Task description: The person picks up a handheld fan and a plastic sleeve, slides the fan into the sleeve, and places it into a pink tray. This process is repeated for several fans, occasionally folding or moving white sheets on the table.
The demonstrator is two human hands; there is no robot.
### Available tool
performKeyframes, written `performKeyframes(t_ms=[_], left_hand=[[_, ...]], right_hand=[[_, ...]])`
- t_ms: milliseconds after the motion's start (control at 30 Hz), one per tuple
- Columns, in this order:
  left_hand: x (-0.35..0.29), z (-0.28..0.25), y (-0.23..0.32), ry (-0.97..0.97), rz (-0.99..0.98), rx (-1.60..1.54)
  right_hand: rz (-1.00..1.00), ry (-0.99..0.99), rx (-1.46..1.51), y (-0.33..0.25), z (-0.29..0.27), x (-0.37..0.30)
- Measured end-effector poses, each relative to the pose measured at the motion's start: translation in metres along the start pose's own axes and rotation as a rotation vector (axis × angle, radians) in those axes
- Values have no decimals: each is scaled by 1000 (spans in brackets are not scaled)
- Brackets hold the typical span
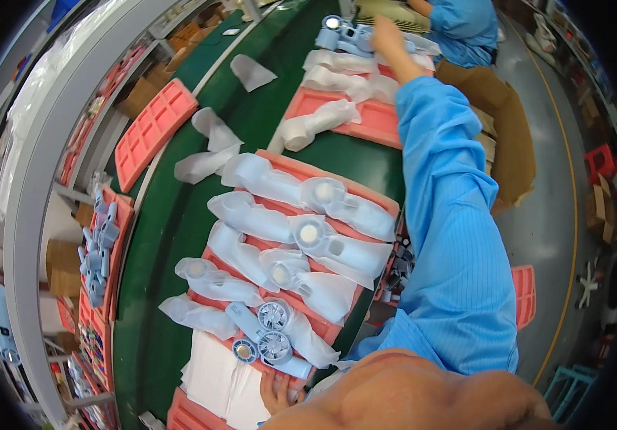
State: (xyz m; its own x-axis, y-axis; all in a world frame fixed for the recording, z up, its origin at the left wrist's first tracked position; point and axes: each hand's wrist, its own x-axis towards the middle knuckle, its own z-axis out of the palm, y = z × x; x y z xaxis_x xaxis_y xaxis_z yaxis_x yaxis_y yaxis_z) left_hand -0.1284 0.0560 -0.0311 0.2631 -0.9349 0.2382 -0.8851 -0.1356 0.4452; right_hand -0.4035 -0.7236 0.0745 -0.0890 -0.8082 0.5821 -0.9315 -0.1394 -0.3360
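My right hand (389, 41), at the end of a stretched-out arm in a blue sleeve, is at the far pink tray (369, 129). Its fingers curl down among light-blue handheld fans (355, 37); what they grip is hidden. Fingers apart, my left hand (278, 392) rests at the front edge of the near pink tray (316, 170), beside a stack of white sheets (226, 383). On the near tray, several fans in translucent white sleeves (312, 235) lie in rows. At its front, unwrapped blue fans (275, 345) with round grilles lie on top, close to my left hand.
The trays stand on a green conveyor belt (154, 301). Loose white sleeves (212, 129) lie on its left part. A pink tray of blue parts (97, 251) stands at left. Past my right arm is a cardboard box (513, 136); a co-worker's blue sleeve (462, 32) is beyond.
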Motion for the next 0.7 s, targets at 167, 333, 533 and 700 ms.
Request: performKeyframes(t_ms=[167,333,533,700], left_hand=[[-6,-5,7,-31,-52,63],[-1,-3,14,-57,-51,66],[0,-1,19,-26,-119,38],[0,12,9,117,-68,37]], right_hand=[[-50,-107,-294,38,15,-29],[-156,0,-115,20,-4,-50],[-642,-480,547,-38,-68,-146],[-560,-800,394,-63,-66,-228]])
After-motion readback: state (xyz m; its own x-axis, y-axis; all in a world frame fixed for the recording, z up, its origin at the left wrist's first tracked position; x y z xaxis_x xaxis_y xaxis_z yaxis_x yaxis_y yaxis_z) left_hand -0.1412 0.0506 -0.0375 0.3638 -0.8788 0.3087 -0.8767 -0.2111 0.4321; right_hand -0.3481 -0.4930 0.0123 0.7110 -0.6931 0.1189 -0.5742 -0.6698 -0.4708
